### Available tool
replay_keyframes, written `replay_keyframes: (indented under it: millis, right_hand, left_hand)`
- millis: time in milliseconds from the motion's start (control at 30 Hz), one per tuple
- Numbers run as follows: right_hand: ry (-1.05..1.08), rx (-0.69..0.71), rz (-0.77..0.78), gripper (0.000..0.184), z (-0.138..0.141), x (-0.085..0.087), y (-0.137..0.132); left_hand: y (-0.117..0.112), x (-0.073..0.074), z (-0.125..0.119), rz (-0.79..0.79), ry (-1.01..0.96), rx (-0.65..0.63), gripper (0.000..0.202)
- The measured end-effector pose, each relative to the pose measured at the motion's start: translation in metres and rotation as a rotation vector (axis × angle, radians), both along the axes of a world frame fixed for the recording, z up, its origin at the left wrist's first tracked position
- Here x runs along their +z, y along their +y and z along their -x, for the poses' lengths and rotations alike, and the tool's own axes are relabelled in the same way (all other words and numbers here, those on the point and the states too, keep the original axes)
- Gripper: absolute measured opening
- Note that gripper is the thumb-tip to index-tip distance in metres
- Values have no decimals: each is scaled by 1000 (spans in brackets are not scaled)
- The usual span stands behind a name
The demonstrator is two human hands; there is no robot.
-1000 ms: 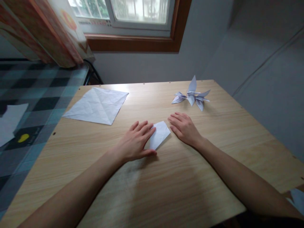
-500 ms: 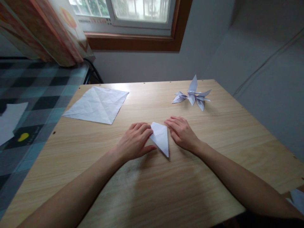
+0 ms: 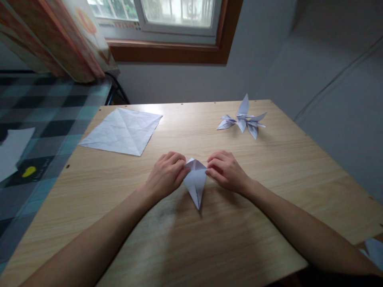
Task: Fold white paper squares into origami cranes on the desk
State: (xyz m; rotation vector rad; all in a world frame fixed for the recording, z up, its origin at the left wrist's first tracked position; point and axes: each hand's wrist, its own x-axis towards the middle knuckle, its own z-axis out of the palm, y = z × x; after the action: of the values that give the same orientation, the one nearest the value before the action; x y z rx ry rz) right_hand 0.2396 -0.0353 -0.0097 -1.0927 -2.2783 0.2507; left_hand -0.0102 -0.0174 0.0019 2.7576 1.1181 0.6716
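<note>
White folded paper [image 3: 196, 187] pinched at both side corners, on a wooden surface [image 3: 179, 247]

Clock centred on the folded paper; 12 is away from the person, toward the window [image 3: 176, 14].

Folded paper: kite-shaped, near the middle of the surface, long narrow tip toward 6, short blunt peak toward 12, a crease down its length. Cannot tell whether it lies flat or is slightly raised.

Left hand [image 3: 168, 174]: at 9, fingers curled and closed, thumb over the paper's left corner; corner gripped between them. Right hand [image 3: 226, 171]: at 3, fingers likewise curled in, thumb and fingertips closed on the right corner. Forearms come in from about 7 and 5.

Elsewhere on the surface: a flat, creased white sheet [image 3: 124, 131] at 10, well apart from the hands, left corner reaching the edge; a cluster of folded paper petals [image 3: 241, 121] between 1 and 2, several points turned up, near the far edge.

Surroundings: checked cloth [image 3: 56, 107] between 9 and 10, with a loose white paper [image 3: 14, 153] on it; orange patterned curtain [image 3: 56, 36] between 10 and 11; cable [image 3: 338, 73] along the wall near 2.
</note>
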Motion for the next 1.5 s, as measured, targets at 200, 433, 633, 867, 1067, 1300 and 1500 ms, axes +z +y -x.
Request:
replay_keyframes:
  millis: [200, 433, 633, 867, 1067, 1300, 1500]
  right_hand:
    - [116, -79, 125, 32, 6, -1, -3]
    - [688, 56, 504, 33, 17, -3, -12]
    - [748, -31, 432, 25, 21, 4, -18]
    - [662, -221, 52, 9, 15, 6, -23]
    - [430, -108, -352, 13, -3, 1, -35]
    - [-44, -75, -158, 25, -2, -3, -6]
    - [-73, -3, -40, 24, 4, -5, -3]
  left_hand:
    - [1, 3, 1, 91, -259, -15, 14]
    - [-13, 1, -12, 103, -582, -52, 13]
    - [-3, -11, -14, 599, -794, -37, 35]
    - [-13, 7, -14, 193, -730, 42, 11]
    - [-21, 0, -15, -216, -811, 7, 22]
    - [-12, 2, -9, -149, -532, 171, 15]
    - [-7, 0, -11, 20, -245, 74, 15]
